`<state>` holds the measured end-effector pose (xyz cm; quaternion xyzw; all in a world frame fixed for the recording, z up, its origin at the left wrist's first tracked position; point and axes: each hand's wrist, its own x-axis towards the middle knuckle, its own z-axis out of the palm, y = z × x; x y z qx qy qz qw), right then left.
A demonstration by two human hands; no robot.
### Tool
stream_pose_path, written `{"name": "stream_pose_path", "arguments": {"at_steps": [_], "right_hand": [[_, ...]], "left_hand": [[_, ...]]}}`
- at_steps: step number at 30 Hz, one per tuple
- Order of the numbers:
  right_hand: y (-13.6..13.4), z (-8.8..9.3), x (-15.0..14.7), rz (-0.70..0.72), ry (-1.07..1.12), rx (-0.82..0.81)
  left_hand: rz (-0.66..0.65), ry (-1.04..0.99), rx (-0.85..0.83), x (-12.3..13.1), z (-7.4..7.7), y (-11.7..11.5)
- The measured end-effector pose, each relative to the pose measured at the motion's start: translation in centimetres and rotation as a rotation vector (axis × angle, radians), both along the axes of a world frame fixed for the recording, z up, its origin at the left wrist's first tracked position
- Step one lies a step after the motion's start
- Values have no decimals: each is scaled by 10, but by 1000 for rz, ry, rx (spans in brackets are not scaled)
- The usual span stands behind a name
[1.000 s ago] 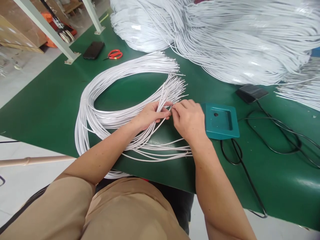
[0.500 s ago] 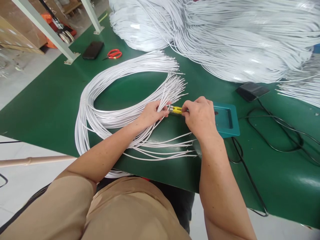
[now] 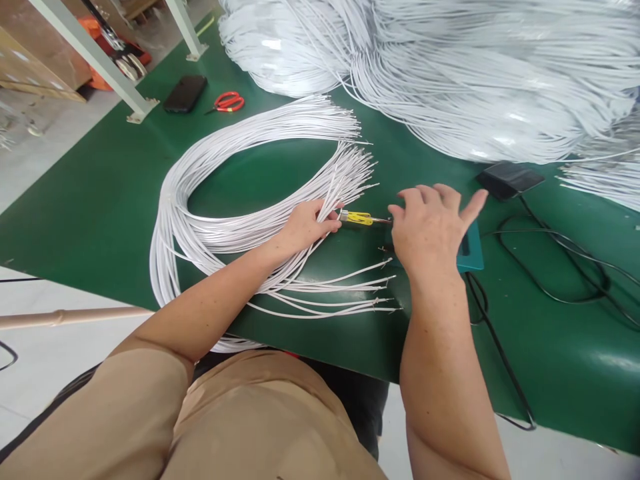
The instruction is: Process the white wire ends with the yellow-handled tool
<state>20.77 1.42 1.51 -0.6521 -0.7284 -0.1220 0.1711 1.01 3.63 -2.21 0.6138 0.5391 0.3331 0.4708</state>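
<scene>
My left hand (image 3: 306, 227) is closed, pinching one white cable end that shows a short yellow wire (image 3: 358, 218) sticking out to the right. That cable belongs to a looped bundle of white cables (image 3: 210, 173) lying on the green table (image 3: 100, 200). My right hand (image 3: 431, 227) hovers just right of the yellow wire with fingers spread and nothing in it, covering most of a teal tray (image 3: 473, 248). Several separate cable ends (image 3: 345, 293) lie below the hands.
Large heaps of white cable (image 3: 450, 73) fill the back of the table. A black pedal (image 3: 509, 180) with black cords (image 3: 550, 260) lies at right. Red scissors (image 3: 227, 102) and a black phone (image 3: 185, 93) lie at back left, beside metal frame legs (image 3: 95, 63).
My right hand slid off the cable tip to the right, baring the yellow wire, then let go and opened its fingers over the teal tray. My left hand kept its hold.
</scene>
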Motion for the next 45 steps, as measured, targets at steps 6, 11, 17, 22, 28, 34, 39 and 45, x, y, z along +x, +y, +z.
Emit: {"name": "stream_pose_path", "arguments": {"at_steps": [6,11,17,22,28,34,39,45], "right_hand": [[1,-7,5,-69,-3,-26],[-2,5,-6,87,157,53],[-19,6,-51,831,296,-174],[-27,2,-68,776,79,-361],[-23,14,-55,562,420,-786],[-6,8,-43,184,1037,-388],[-4,9,-43,180,1364,-428],[-7,9,-50,221,1351,-422]], "left_hand": [[-13,-79,-24,-7,0,1],[35,-191,12,-12,6,-3],[-11,-414,14,-17,5,-3],[-51,-435,-82,-25,9,-3],[-93,-318,-113,-30,21,-6],[-93,-107,-13,-23,29,-15],[-112,-160,-18,-15,24,-19],[-33,-314,13,-8,15,-18]]}}
